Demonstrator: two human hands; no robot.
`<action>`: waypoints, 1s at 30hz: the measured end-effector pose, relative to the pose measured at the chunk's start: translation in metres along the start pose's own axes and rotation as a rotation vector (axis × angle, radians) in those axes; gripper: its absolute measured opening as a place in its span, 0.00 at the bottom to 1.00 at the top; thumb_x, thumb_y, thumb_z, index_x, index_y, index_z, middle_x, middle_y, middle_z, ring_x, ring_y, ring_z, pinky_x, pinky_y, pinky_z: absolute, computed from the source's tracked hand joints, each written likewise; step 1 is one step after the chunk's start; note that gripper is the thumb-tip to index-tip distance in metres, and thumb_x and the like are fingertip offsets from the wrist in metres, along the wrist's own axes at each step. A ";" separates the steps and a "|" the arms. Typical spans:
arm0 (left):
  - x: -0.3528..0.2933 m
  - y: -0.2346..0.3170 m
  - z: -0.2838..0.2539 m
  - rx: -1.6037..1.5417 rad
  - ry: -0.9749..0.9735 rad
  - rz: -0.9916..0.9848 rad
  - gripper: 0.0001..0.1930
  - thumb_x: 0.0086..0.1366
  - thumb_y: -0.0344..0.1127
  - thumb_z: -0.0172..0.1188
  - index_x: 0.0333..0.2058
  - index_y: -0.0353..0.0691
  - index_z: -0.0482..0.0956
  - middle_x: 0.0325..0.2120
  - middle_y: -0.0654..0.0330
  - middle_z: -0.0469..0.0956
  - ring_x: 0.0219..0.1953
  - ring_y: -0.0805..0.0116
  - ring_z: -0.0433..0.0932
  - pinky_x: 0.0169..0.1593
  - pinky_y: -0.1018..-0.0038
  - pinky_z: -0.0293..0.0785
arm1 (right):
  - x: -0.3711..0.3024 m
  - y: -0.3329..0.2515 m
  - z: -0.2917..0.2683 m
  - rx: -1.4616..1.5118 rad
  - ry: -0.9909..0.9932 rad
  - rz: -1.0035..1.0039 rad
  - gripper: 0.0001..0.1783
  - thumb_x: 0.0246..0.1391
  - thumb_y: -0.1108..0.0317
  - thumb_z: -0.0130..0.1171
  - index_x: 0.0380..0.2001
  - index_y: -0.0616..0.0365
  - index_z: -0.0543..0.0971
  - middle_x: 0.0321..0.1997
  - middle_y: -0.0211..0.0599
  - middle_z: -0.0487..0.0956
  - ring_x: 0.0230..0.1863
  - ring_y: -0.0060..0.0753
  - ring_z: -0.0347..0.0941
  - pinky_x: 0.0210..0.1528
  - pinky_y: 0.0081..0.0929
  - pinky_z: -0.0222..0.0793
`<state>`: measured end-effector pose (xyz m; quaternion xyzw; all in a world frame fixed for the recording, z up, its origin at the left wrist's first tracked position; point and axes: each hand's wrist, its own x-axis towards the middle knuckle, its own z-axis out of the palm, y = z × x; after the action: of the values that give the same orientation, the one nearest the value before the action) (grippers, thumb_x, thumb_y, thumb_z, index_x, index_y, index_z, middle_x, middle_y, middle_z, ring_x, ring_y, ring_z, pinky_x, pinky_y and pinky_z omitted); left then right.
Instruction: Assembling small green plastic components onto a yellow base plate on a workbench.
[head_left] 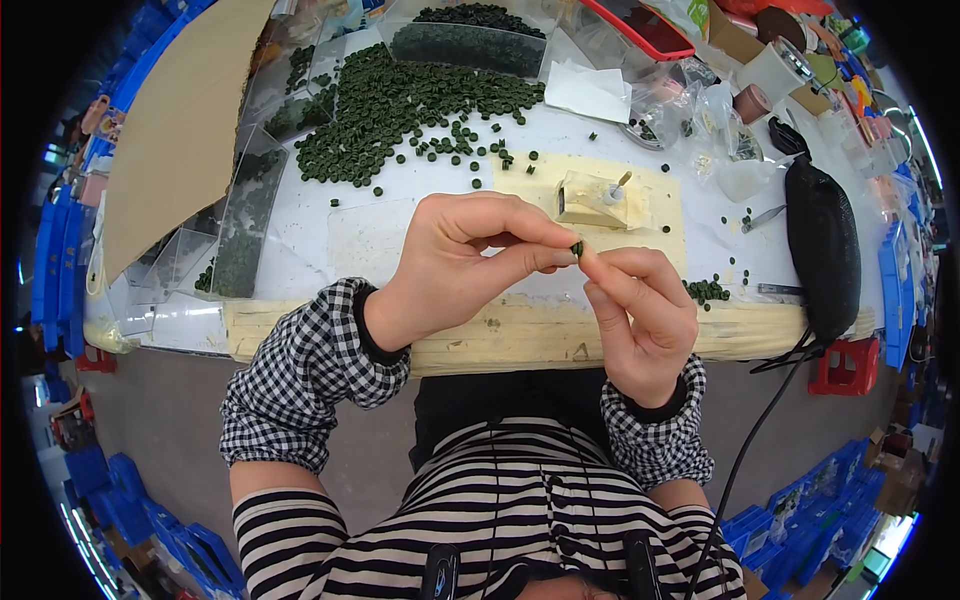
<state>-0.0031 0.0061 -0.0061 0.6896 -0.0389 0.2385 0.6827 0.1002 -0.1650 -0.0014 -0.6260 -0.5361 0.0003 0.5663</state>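
Observation:
A small dark green grooved ring [577, 249] is pinched between the thumb and forefinger of my left hand [465, 255], above the table's front edge. My right hand [645, 320] meets it from the right, its forefinger tip against the ring and its other fingers curled in; whether anything sits between that thumb and forefinger is hidden. Just beyond my hands stands a pale block [590, 203] with a small upright peg [619, 187]. A broad heap of similar green rings [375, 110] spreads over the far left of the white table.
Clear bins of rings [468, 45] stand behind and left of the heap, beside a cardboard sheet [180, 140]. A few rings [707, 290] lie near my right hand. A black pouch [823, 240], white paper [588, 92] and a red-edged phone or tray [645, 25] occupy the right side.

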 end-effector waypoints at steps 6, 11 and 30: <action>0.000 0.000 -0.001 -0.001 -0.001 -0.006 0.08 0.60 0.17 0.59 0.38 0.30 0.81 0.33 0.50 0.81 0.34 0.68 0.81 0.39 0.76 0.80 | 0.000 0.000 0.000 0.004 0.001 0.011 0.20 0.48 0.85 0.61 0.46 0.60 0.81 0.35 0.37 0.78 0.32 0.28 0.75 0.33 0.20 0.71; 0.002 0.005 0.006 -0.046 0.073 -0.085 0.08 0.60 0.18 0.59 0.39 0.28 0.80 0.34 0.51 0.81 0.35 0.69 0.81 0.40 0.77 0.81 | 0.003 0.002 0.003 -0.012 0.034 -0.014 0.19 0.48 0.84 0.61 0.45 0.61 0.81 0.35 0.38 0.78 0.32 0.29 0.76 0.32 0.19 0.71; 0.002 0.009 0.006 -0.070 0.081 -0.130 0.10 0.59 0.18 0.61 0.40 0.27 0.79 0.36 0.51 0.81 0.38 0.68 0.82 0.44 0.76 0.82 | 0.004 0.006 0.003 -0.080 0.038 -0.045 0.20 0.46 0.85 0.62 0.45 0.60 0.82 0.36 0.37 0.78 0.34 0.31 0.75 0.35 0.22 0.71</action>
<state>-0.0029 0.0007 0.0028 0.6561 0.0252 0.2199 0.7214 0.1041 -0.1588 -0.0047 -0.6359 -0.5388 -0.0458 0.5506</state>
